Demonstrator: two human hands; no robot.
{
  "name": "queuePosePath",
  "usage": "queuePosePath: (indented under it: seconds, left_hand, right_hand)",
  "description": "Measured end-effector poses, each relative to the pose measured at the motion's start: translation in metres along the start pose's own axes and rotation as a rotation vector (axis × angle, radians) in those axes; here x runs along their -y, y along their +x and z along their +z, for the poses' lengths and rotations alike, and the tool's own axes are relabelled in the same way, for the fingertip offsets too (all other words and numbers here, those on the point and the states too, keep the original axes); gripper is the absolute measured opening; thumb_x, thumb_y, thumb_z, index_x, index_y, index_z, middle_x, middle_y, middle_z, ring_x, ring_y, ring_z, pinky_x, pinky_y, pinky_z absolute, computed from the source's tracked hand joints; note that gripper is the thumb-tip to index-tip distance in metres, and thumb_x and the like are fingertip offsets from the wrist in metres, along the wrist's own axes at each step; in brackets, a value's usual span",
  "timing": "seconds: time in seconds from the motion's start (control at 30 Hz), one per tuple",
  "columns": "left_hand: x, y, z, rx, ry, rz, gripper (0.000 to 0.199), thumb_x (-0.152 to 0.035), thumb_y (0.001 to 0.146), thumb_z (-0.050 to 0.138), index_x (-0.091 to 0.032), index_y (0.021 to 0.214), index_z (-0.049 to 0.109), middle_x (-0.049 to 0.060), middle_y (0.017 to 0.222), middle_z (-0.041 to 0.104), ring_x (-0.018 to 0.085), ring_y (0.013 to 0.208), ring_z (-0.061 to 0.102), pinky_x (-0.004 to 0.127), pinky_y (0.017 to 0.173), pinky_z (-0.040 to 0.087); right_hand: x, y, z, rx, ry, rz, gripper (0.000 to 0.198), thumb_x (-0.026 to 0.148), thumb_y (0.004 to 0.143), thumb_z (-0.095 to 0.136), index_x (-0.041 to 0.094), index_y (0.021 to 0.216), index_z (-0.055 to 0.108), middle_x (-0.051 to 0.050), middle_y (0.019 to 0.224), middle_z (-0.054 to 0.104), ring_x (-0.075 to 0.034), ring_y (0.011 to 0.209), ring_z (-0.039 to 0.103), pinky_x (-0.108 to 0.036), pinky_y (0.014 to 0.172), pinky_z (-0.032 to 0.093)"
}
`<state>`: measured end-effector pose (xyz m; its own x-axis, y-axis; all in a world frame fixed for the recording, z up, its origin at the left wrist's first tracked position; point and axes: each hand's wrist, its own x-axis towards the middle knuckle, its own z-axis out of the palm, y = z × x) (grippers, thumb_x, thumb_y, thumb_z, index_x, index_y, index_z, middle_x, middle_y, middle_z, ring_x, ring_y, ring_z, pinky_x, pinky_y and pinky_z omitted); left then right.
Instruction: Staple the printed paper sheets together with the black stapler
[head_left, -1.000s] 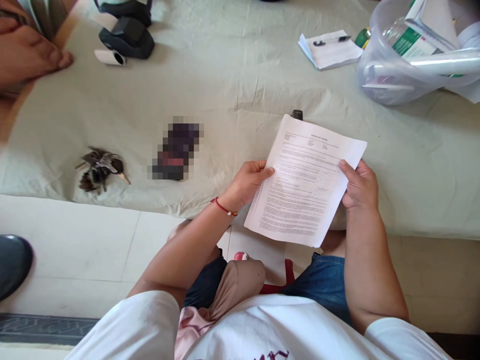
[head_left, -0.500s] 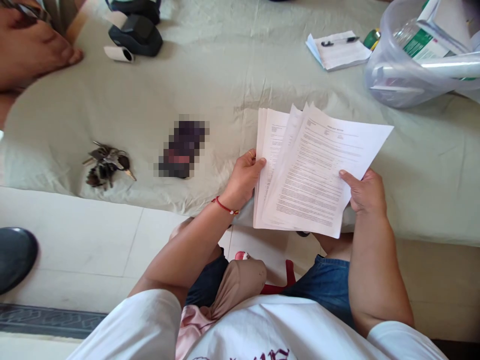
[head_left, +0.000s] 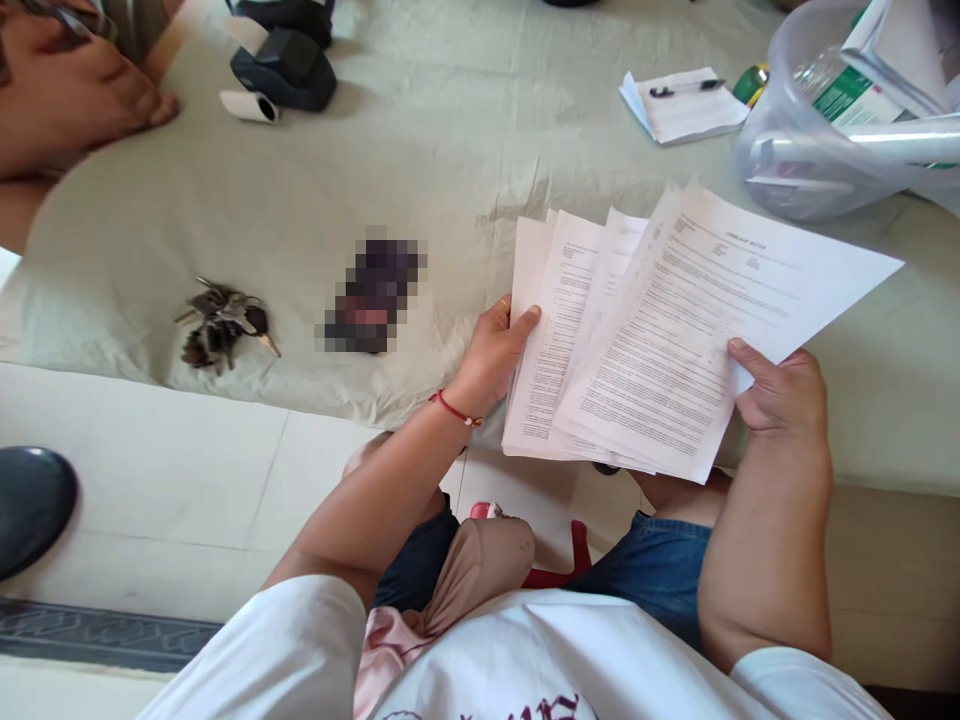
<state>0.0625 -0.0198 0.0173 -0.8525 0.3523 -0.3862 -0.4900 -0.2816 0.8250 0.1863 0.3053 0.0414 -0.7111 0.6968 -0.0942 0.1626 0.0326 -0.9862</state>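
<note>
Several printed paper sheets [head_left: 660,350] are fanned out between my two hands, just above the table's near edge. My left hand [head_left: 496,345] grips the left margin of the stack, thumb on top and fingers underneath. At the right side, my right hand [head_left: 784,390] pinches the front sheets with its thumb on the printed face; its other fingers are hidden behind the paper. The top sheet is tilted, its upper right corner pointing outward. Left of my left hand, a phone-like dark object [head_left: 375,297], blurred out, and a bunch of keys [head_left: 229,325] lie on the cloth.
A pale green cloth [head_left: 420,150] covers the table. A clear plastic tub [head_left: 795,185] with papers and a bottle stands at the back right, beside a notepad [head_left: 694,115] with a pen [head_left: 686,88]. Black devices [head_left: 289,75] and another person's hand [head_left: 90,95] are at the upper left.
My right hand has moved to the right, drawing the front sheets with it, so the stack is fanned wider. My left hand keeps its grip almost in place.
</note>
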Motion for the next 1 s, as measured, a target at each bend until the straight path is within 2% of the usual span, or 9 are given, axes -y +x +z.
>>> queuePosePath:
  seconds: [0.17, 0.37, 0.47, 0.53, 0.63, 0.77, 0.87, 1.0]
  left_hand:
    - [0.001, -0.001, 0.001, 0.047, -0.089, -0.111, 0.036, -0.052, 0.092, 0.082, -0.020, 0.106, 0.073, 0.011, 0.110, 0.085, 0.033, 0.113, 0.081, 0.048, 0.101, 0.064]
    - [-0.002, -0.005, 0.005, 0.113, -0.074, -0.085, 0.055, -0.070, 0.085, 0.085, -0.020, 0.106, 0.078, 0.015, 0.114, 0.085, 0.042, 0.124, 0.078, 0.054, 0.106, 0.062]
    - [-0.001, -0.007, 0.006, 0.149, -0.018, -0.086, 0.051, -0.061, 0.082, 0.091, -0.018, 0.107, 0.080, 0.015, 0.114, 0.086, 0.041, 0.121, 0.079, 0.054, 0.106, 0.062]
    - [0.001, -0.007, 0.005, 0.125, 0.007, -0.106, 0.046, -0.053, 0.080, 0.093, -0.017, 0.105, 0.080, 0.015, 0.112, 0.087, 0.039, 0.116, 0.080, 0.052, 0.103, 0.064]
    - [0.005, -0.004, 0.002, 0.081, -0.012, -0.117, 0.040, -0.050, 0.082, 0.092, -0.018, 0.103, 0.081, 0.014, 0.108, 0.087, 0.037, 0.111, 0.082, 0.051, 0.099, 0.066]
    - [0.007, -0.002, 0.001, 0.098, -0.036, -0.120, 0.040, -0.052, 0.083, 0.090, -0.019, 0.103, 0.081, 0.014, 0.107, 0.087, 0.036, 0.108, 0.083, 0.052, 0.099, 0.068]
    - [0.006, -0.003, 0.001, 0.098, -0.025, -0.141, 0.039, -0.053, 0.088, 0.087, -0.018, 0.104, 0.080, 0.015, 0.108, 0.087, 0.036, 0.111, 0.083, 0.052, 0.100, 0.068]
    - [0.004, -0.004, 0.002, 0.074, 0.005, -0.168, 0.036, -0.052, 0.094, 0.081, -0.018, 0.104, 0.079, 0.016, 0.111, 0.087, 0.037, 0.117, 0.082, 0.052, 0.103, 0.067]
  right_hand:
    - [-0.007, 0.005, 0.002, -0.005, -0.010, 0.025, 0.047, 0.038, 0.059, 0.106, 0.032, 0.102, 0.086, -0.001, 0.123, 0.085, -0.037, 0.130, 0.076, -0.062, 0.123, 0.057]
    - [-0.014, 0.005, 0.009, 0.029, -0.008, 0.028, 0.052, 0.044, 0.059, 0.106, 0.032, 0.106, 0.086, -0.004, 0.124, 0.085, -0.039, 0.128, 0.077, -0.067, 0.120, 0.058]
    - [-0.016, 0.000, 0.019, 0.068, -0.005, 0.004, 0.053, 0.049, 0.062, 0.105, 0.032, 0.109, 0.085, -0.005, 0.127, 0.084, -0.040, 0.129, 0.077, -0.069, 0.122, 0.056]
    - [-0.017, -0.002, 0.022, 0.086, -0.018, 0.000, 0.052, 0.050, 0.065, 0.103, 0.033, 0.110, 0.085, -0.004, 0.128, 0.084, -0.039, 0.131, 0.076, -0.069, 0.124, 0.054]
    - [-0.018, 0.002, 0.017, -0.011, -0.061, -0.026, 0.045, 0.044, 0.066, 0.103, 0.031, 0.104, 0.086, -0.005, 0.122, 0.085, -0.039, 0.127, 0.077, -0.068, 0.123, 0.056]
    - [-0.013, 0.012, -0.001, -0.188, -0.024, -0.095, 0.043, 0.030, 0.060, 0.102, 0.027, 0.100, 0.086, -0.005, 0.113, 0.086, -0.037, 0.114, 0.080, -0.065, 0.116, 0.062]
    - [-0.006, 0.014, -0.010, -0.217, 0.018, -0.143, 0.046, 0.028, 0.061, 0.101, 0.027, 0.104, 0.087, -0.005, 0.117, 0.086, -0.035, 0.116, 0.080, -0.062, 0.119, 0.059]
    - [-0.001, 0.009, -0.008, -0.136, 0.020, -0.152, 0.044, 0.029, 0.066, 0.101, 0.030, 0.108, 0.087, -0.004, 0.123, 0.085, -0.037, 0.122, 0.079, -0.063, 0.124, 0.055]
